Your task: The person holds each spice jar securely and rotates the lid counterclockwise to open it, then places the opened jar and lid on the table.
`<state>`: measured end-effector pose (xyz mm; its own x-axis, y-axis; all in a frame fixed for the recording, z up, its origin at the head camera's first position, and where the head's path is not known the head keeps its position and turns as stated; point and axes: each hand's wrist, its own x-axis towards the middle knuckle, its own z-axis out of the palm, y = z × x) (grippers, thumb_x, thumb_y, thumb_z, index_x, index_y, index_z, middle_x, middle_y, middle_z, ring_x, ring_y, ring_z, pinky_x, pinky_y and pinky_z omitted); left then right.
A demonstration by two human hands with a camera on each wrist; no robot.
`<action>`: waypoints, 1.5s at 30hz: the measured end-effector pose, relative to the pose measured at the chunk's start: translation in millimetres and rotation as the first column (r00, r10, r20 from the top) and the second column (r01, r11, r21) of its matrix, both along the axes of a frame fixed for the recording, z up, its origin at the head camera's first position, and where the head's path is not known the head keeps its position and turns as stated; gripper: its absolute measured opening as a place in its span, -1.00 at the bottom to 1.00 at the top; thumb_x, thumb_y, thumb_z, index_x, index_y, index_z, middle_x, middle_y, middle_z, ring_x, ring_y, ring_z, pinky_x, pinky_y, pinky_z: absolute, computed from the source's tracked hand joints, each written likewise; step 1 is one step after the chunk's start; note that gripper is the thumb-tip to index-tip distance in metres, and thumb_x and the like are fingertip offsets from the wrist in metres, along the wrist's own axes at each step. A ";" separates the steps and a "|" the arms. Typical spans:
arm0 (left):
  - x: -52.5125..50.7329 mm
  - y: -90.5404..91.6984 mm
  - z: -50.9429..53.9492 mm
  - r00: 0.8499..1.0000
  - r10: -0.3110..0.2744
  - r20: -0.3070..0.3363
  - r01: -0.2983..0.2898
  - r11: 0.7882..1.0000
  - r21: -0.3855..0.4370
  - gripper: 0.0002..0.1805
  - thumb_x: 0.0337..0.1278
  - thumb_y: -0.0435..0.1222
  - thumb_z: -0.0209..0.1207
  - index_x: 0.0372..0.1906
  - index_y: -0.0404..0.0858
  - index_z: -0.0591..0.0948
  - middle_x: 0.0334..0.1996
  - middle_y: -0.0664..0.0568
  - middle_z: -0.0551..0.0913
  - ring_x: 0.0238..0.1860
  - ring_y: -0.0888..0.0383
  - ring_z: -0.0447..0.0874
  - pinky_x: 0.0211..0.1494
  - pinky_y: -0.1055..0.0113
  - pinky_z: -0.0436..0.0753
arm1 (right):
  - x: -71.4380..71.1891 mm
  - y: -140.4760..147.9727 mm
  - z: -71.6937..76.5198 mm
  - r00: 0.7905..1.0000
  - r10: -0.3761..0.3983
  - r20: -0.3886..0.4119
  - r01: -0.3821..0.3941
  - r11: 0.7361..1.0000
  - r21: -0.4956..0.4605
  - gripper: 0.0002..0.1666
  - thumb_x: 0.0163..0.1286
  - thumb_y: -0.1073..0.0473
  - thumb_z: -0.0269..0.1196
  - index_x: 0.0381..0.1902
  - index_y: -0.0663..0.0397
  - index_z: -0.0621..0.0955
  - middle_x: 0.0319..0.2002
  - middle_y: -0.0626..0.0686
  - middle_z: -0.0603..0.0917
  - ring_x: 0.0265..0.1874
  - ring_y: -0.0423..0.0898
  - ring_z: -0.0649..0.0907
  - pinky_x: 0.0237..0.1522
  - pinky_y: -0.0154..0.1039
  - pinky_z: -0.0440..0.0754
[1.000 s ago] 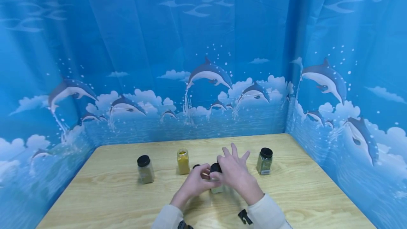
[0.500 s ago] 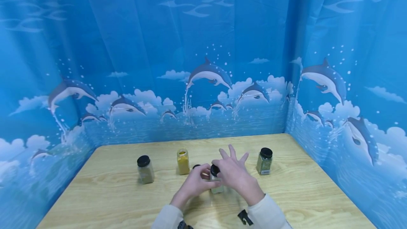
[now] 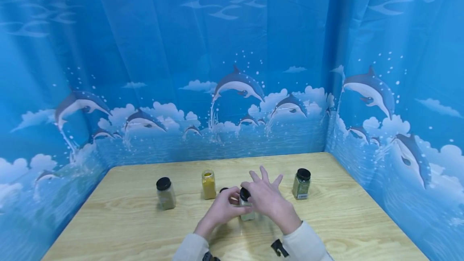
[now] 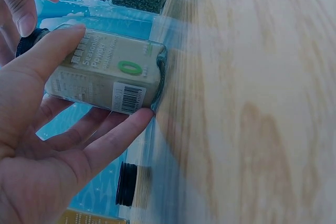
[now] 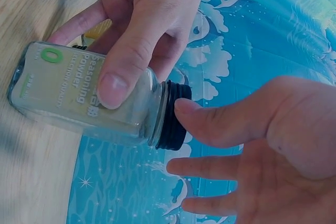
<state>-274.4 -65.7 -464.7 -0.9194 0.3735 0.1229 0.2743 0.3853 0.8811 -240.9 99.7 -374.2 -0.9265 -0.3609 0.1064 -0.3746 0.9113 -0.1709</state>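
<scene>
A clear square jar of pale seasoning powder stands on the table, its label legible in the right wrist view. My left hand grips the jar's body between thumb and fingers. Its black lid sits on the jar's mouth. My right hand pinches that lid, thumb against its side, with the other fingers spread; the far side of this grip is hidden in the right wrist view.
On the wooden table stand a black-lidded jar at left, a lidless yellow-powder jar, and a green-herb jar at right. A loose black lid lies near the yellow jar. Blue dolphin curtains surround the table.
My right hand has turned slightly around the lid and shifted a little to the left, showing more of the jar's neck. My left hand and the other jars have stayed in place.
</scene>
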 end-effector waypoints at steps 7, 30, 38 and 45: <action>0.3 -0.4 0.4 1.000 0.006 -0.008 -0.006 1.000 -0.004 -0.64 0.03 -0.11 0.54 -0.10 -0.08 0.67 -0.06 -0.04 0.76 -0.05 0.06 0.75 0.05 0.10 0.80 | -0.9 1.2 0.2 1.000 0.011 0.024 -0.011 1.000 -0.007 -0.44 0.26 0.16 0.48 0.23 -0.11 0.65 0.49 0.25 0.41 0.58 0.43 0.13 0.22 0.85 -0.06; 1.8 0.4 1.0 1.000 -0.018 0.008 0.017 0.999 0.051 -0.67 0.06 -0.18 0.53 -0.19 -0.18 0.62 -0.05 -0.12 0.77 -0.01 -0.06 0.82 0.00 0.19 0.83 | -5.4 0.1 -2.9 0.989 -0.058 -0.139 0.055 0.998 -0.029 -0.38 0.16 -0.26 0.51 -0.03 0.09 0.73 0.41 0.30 0.50 0.52 0.45 0.27 0.22 0.84 0.05; 1.3 -0.1 -0.1 1.000 -0.010 -0.024 0.011 0.999 0.032 -0.67 0.03 -0.16 0.54 -0.16 -0.16 0.68 -0.11 -0.04 0.78 -0.07 0.04 0.80 -0.01 0.25 0.81 | -4.6 0.7 -3.5 0.994 -0.028 -0.105 0.025 0.999 -0.032 -0.53 0.15 -0.12 0.55 -0.07 0.00 0.76 0.42 0.28 0.49 0.54 0.47 0.21 0.23 0.83 0.05; 1.4 -0.4 0.2 1.000 -0.007 -0.019 0.007 1.000 0.007 -0.63 0.04 -0.12 0.54 -0.08 -0.11 0.68 -0.07 -0.03 0.76 -0.04 0.04 0.76 0.05 0.12 0.80 | -2.6 0.5 -2.3 0.999 0.011 -0.030 -0.011 1.000 -0.006 -0.52 0.22 0.11 0.51 0.13 -0.12 0.72 0.46 0.25 0.45 0.56 0.46 0.14 0.22 0.85 0.01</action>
